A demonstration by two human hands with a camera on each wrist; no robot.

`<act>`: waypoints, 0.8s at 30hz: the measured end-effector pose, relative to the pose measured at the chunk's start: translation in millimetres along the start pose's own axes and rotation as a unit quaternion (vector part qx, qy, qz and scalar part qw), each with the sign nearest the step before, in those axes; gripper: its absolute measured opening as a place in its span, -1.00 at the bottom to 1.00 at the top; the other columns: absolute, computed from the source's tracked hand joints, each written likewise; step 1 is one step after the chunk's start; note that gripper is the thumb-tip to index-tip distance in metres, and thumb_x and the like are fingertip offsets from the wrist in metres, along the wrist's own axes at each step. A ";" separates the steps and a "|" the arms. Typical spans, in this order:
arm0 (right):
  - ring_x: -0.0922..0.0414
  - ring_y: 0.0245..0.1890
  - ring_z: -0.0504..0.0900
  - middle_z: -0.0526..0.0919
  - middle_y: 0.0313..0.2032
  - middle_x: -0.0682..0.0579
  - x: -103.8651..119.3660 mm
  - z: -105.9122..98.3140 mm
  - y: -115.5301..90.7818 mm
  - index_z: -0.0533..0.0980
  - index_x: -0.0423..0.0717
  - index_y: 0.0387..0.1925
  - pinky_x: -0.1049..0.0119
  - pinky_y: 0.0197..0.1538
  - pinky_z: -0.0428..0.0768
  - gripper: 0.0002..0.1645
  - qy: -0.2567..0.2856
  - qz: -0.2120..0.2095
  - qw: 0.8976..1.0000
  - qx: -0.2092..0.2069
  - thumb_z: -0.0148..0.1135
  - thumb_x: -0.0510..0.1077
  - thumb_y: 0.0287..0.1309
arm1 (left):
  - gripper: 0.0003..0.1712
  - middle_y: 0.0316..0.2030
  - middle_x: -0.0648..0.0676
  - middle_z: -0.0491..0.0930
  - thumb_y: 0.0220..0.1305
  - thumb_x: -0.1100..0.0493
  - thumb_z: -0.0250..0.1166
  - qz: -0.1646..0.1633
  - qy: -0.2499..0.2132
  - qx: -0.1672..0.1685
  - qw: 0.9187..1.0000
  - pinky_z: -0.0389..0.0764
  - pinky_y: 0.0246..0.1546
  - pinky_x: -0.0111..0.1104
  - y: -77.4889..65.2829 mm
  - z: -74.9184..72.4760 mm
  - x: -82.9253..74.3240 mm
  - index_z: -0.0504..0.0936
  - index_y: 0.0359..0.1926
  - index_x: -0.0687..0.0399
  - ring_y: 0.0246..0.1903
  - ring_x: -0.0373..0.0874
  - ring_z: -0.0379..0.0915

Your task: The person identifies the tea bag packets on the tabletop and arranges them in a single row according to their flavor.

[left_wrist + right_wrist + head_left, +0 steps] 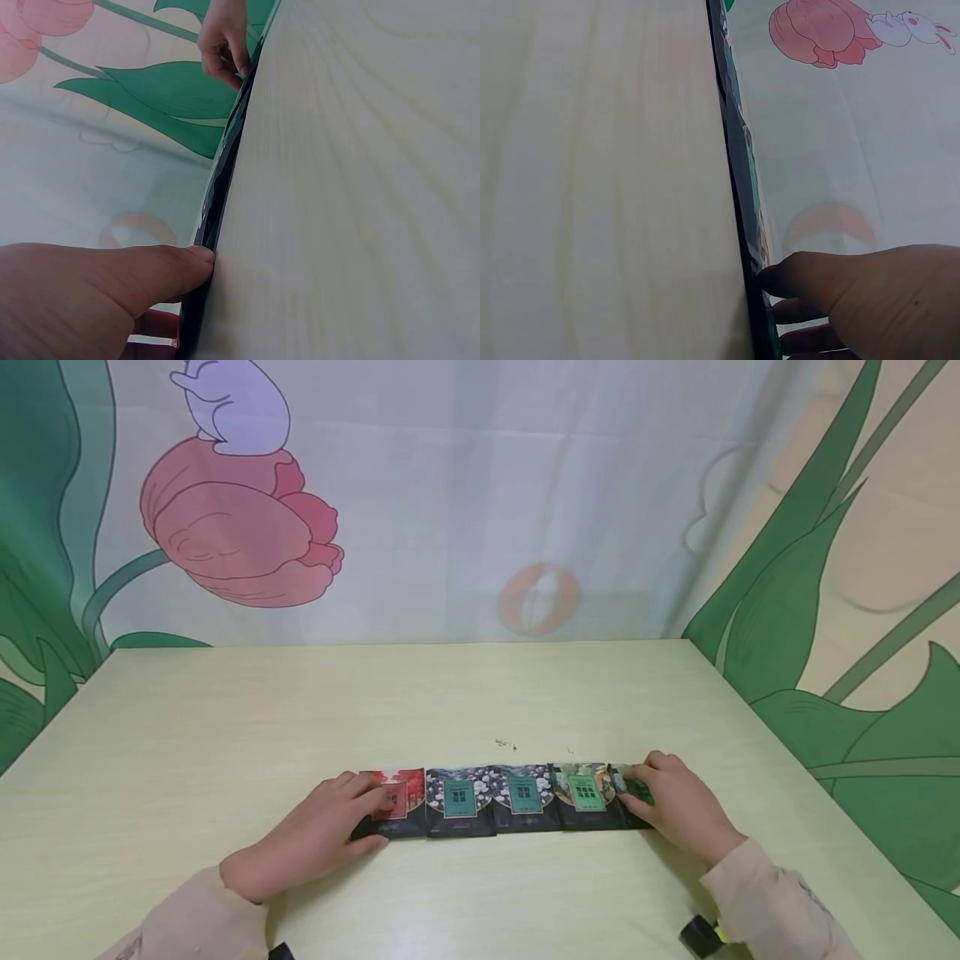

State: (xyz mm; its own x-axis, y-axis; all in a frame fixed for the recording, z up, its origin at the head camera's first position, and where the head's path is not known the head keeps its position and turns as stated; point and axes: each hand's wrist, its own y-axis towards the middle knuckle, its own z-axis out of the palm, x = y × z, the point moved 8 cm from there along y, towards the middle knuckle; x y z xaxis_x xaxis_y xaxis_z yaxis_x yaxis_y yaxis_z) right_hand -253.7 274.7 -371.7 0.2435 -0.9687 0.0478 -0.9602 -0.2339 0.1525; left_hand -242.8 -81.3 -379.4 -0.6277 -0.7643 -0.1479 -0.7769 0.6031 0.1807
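Several flat, dark-edged printed packets lie side by side in one row on the table. The red packet (408, 806) forms the left end, and my left hand (311, 827) rests on it, fingers on top and thumb along its front edge. Two floral packets with teal labels (459, 797) come after it, then a packet with a light green label (585, 793). At the right end a dark green packet (619, 777) is mostly covered by my right hand (678, 802), whose fingers and thumb touch it. Both wrist views show the row edge-on, with the thumbs against its near edge.
The pale wooden table (420, 702) has small dark marks (506, 744) behind the row. A black object (701, 935) shows beside the right sleeve, and another dark one (281, 952) by the left sleeve. Behind stands a printed curtain (420, 527).
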 end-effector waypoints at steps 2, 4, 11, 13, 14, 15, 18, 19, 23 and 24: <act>0.08 -0.33 0.45 0.51 -0.33 -0.01 -0.2 0.0 1.4 0.63 -0.23 -0.10 0.13 -0.22 0.56 -0.61 0.001 -0.001 1.000 -0.001 0.36 -0.06 0.09 | -0.63 -0.04 0.04 0.55 0.06 -0.04 0.45 -0.002 0.001 0.002 1.000 0.53 -0.03 -0.15 0.4 0.4 0.4 0.58 -0.15 -0.03 -0.11 -0.11 0.41; 0.08 -0.32 0.46 0.52 -0.33 -0.01 -0.9 0.4 3.0 0.63 -0.23 -0.11 0.13 -0.20 0.57 -0.62 0.003 -0.003 1.000 0.000 0.36 -0.05 0.09 | -0.61 -0.03 0.05 0.55 0.06 -0.04 0.45 -0.003 0.002 0.002 1.000 0.53 -0.01 -0.14 1.2 0.8 0.9 0.58 -0.13 -0.02 -0.09 -0.09 0.41; 0.01 -0.24 0.56 0.58 -0.26 -0.05 -6.7 3.8 10.9 0.63 -0.22 -0.14 0.05 -0.10 0.60 -0.63 0.020 0.000 1.000 0.021 0.30 -0.01 0.16 | -0.51 -0.01 0.08 0.54 0.09 -0.05 0.43 0.011 0.016 0.008 1.000 0.52 0.03 -0.10 3.7 4.0 0.3 0.57 -0.02 0.07 -0.08 -0.05 0.43; -0.02 -0.21 0.58 0.60 -0.23 -0.07 -8.1 5.3 12.6 0.63 -0.22 -0.13 0.03 -0.08 0.60 -0.62 0.026 0.002 0.999 0.030 0.27 0.00 0.17 | -0.50 -0.03 0.07 0.54 0.09 -0.06 0.42 0.011 0.017 0.013 1.000 0.53 0.02 -0.12 3.5 5.1 -0.4 0.57 -0.01 0.07 -0.09 -0.07 0.43; -0.03 -0.19 0.58 0.60 -0.22 -0.08 -8.4 5.8 13.2 0.63 -0.21 -0.12 0.02 -0.07 0.60 -0.62 0.030 0.001 0.999 0.033 0.27 0.00 0.18 | -0.50 -0.04 0.07 0.53 0.09 -0.06 0.42 0.010 0.017 0.015 1.000 0.53 0.01 -0.13 3.3 5.5 -0.8 0.57 0.00 0.06 -0.09 -0.07 0.42; -0.04 -0.18 0.59 0.61 -0.21 -0.08 -8.8 6.3 13.8 0.62 -0.21 -0.12 0.01 -0.07 0.60 -0.62 0.032 0.000 0.999 0.035 0.26 0.01 0.19 | -0.49 -0.04 0.07 0.53 0.09 -0.05 0.42 0.010 0.016 0.016 1.000 0.52 0.01 -0.13 3.1 5.7 -1.3 0.56 0.02 0.06 -0.08 -0.07 0.42; -0.04 -0.17 0.58 0.61 -0.20 -0.08 -9.6 5.6 15.5 0.61 -0.20 -0.10 0.01 -0.07 0.60 -0.63 0.036 -0.005 0.999 0.028 0.26 -0.01 0.19 | -0.43 -0.03 0.08 0.51 0.08 -0.05 0.43 0.008 0.015 0.014 1.000 0.52 0.02 -0.14 2.5 5.7 -3.2 0.53 0.08 0.07 -0.05 -0.06 0.42; -0.05 -0.17 0.58 0.60 -0.20 -0.09 -9.6 4.5 16.4 0.61 -0.20 -0.10 0.01 -0.07 0.60 -0.63 0.037 -0.008 0.999 0.020 0.26 -0.01 0.19 | -0.41 -0.02 0.09 0.51 0.08 -0.05 0.43 0.007 0.015 0.013 1.000 0.52 0.03 -0.14 2.5 5.7 -3.8 0.52 0.10 0.07 -0.04 -0.05 0.42; -0.10 -0.10 0.57 0.58 -0.13 -0.14 -8.4 -0.7 21.6 0.58 -0.21 -0.03 -0.02 -0.03 0.59 -0.60 0.044 -0.019 0.999 -0.012 0.26 -0.03 0.20 | -0.34 0.02 0.09 0.49 0.07 -0.07 0.44 -0.002 0.013 0.007 1.000 0.49 0.12 -0.11 3.0 5.7 -3.1 0.49 0.15 0.07 0.05 -0.02 0.39; -0.13 -0.06 0.56 0.57 -0.09 -0.17 -7.5 -1.8 21.9 0.57 -0.21 0.00 -0.04 0.00 0.58 -0.58 0.050 -0.022 0.998 -0.019 0.26 -0.02 0.20 | -0.35 0.02 0.09 0.49 0.07 -0.08 0.44 -0.002 0.012 0.005 1.000 0.48 0.14 -0.10 3.2 6.1 -2.9 0.49 0.15 0.05 0.07 -0.01 0.39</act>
State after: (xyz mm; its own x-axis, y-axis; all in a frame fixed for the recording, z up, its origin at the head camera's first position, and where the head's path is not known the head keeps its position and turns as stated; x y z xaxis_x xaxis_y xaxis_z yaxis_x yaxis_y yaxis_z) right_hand -276.3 277.0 -366.9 0.2988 -0.9442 0.1388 -0.9431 -0.2699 0.1943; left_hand -243.7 -75.8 -384.3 -0.6233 -0.7719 -0.1253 -0.7799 0.6020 0.1712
